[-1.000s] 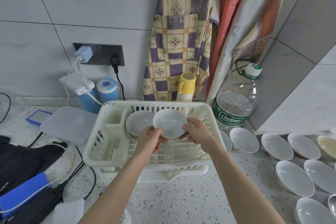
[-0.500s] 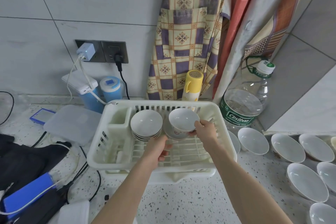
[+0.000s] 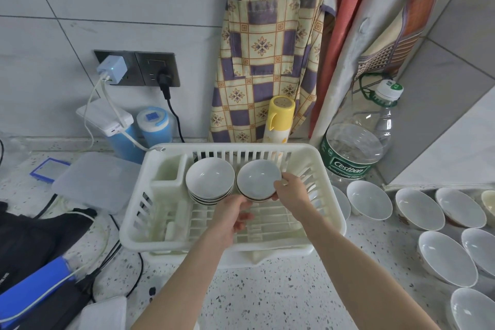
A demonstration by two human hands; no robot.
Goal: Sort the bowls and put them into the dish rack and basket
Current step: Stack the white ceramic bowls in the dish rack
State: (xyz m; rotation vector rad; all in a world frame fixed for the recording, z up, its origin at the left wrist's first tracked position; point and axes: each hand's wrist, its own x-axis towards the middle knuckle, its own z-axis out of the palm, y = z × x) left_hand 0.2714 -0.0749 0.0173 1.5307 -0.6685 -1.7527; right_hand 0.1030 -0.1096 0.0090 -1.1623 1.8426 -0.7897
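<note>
Right hand (image 3: 290, 190): pinching bowl (image 3: 258, 181) by right rim, tilted upright in rack (image 3: 332, 195) to drain.
Left hand (image 3: 233, 215): loose, empty, just beneath bowl, steadying.
Stack (image 3: 210, 181): left of bowl, leaning likewise.
Loose bowls (image 3: 417, 209): right, on table (image 3: 267, 297), unsorted.

Both forearms are extended from the lower edge of the frame toward its centre, converging as they rise. The right hand (image 3: 290, 191) is held just right of centre, its thumb and fingers curled round the rim of a small bowl (image 3: 258, 181). The left hand (image 3: 230, 218) is positioned just below and left of it, fingers loosely bent, nothing gripped.
</note>
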